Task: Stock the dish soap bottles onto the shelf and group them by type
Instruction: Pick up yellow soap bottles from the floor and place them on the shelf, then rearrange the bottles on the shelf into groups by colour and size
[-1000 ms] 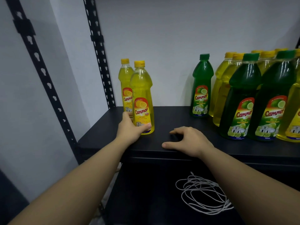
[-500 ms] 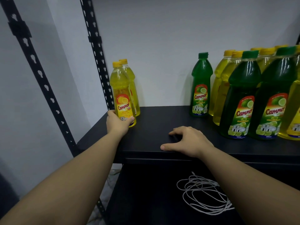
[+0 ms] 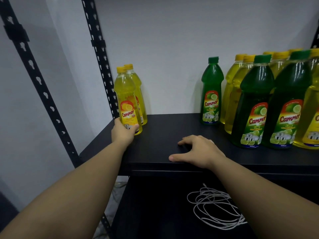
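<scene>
My left hand (image 3: 123, 133) has its grip clamped round the base of a small yellow lemon bottle (image 3: 127, 102), thumb across the front just under the label. The bottle stands upright on the black shelf (image 3: 165, 128), at the far left end, close beside the black slotted upright (image 3: 101, 66). A second lemon bottle (image 3: 138, 94) of the same size stands just behind it, touching or nearly so; I cannot tell which. I judge I am holding low so the bottle can slide into line with its twin without tipping, starting a lemon group on the left.

My right hand (image 3: 198, 150) lies flat on the shelf's front edge, fingers relaxed and spread, grip apart and holding nothing. It seems to be there to steady me.

Well apart, to the right, a small green lime bottle (image 3: 211, 94) stands alone near the back wall. Beside it is a mixed cluster: two large lime bottles (image 3: 269, 104) in front, with large lemon bottles (image 3: 231, 94) behind and around them. These types are not yet separated, so much sorting remains.

Below, on a lower shelf, lies a loose coil of white cord (image 3: 215, 209).
</scene>
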Demonstrator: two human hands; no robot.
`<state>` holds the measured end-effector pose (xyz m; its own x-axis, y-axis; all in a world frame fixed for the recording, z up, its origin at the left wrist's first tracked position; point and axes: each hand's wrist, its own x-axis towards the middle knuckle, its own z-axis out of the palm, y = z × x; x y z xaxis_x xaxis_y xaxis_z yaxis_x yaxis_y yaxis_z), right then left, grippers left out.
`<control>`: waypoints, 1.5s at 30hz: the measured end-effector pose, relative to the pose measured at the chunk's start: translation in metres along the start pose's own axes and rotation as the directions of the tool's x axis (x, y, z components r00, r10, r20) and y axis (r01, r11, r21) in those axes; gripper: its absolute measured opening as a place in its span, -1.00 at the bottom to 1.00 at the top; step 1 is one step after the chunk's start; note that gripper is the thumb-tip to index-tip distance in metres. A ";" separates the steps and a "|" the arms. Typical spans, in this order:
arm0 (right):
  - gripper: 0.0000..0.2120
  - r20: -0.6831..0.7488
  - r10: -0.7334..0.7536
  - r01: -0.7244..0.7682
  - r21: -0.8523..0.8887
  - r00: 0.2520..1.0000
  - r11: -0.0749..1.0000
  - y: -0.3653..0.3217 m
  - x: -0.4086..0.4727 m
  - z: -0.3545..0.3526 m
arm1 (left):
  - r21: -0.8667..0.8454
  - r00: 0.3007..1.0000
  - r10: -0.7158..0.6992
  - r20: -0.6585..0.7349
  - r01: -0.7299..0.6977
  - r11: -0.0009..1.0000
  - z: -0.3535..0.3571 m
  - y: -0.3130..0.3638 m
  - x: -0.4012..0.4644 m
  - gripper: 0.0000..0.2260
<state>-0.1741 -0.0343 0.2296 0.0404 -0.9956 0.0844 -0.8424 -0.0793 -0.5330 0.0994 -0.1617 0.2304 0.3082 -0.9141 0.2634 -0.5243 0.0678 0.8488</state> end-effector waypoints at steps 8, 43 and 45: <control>0.06 0.000 0.005 -0.005 0.005 1.000 1.000 0.000 0.000 0.000 | -0.016 0.997 0.035 0.068 -0.034 0.999 0.004 -0.002 0.002 -0.39; -0.54 -0.208 0.135 -0.140 -0.009 0.969 0.990 0.080 -0.091 -0.061 | 0.192 0.849 0.291 0.441 -0.406 0.893 0.046 0.063 -0.146 -0.62; -0.62 -0.269 0.191 -0.201 -0.011 0.944 0.979 0.099 -0.102 -0.074 | 0.178 0.826 0.312 0.469 -0.434 0.883 0.061 0.076 -0.159 -0.67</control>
<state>-0.3014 0.0632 0.2308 -0.2674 -0.9416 0.2045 -0.8393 0.1234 -0.5294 -0.0376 -0.0358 0.2254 -0.2812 -0.9217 0.2672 -0.7381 0.3856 0.5536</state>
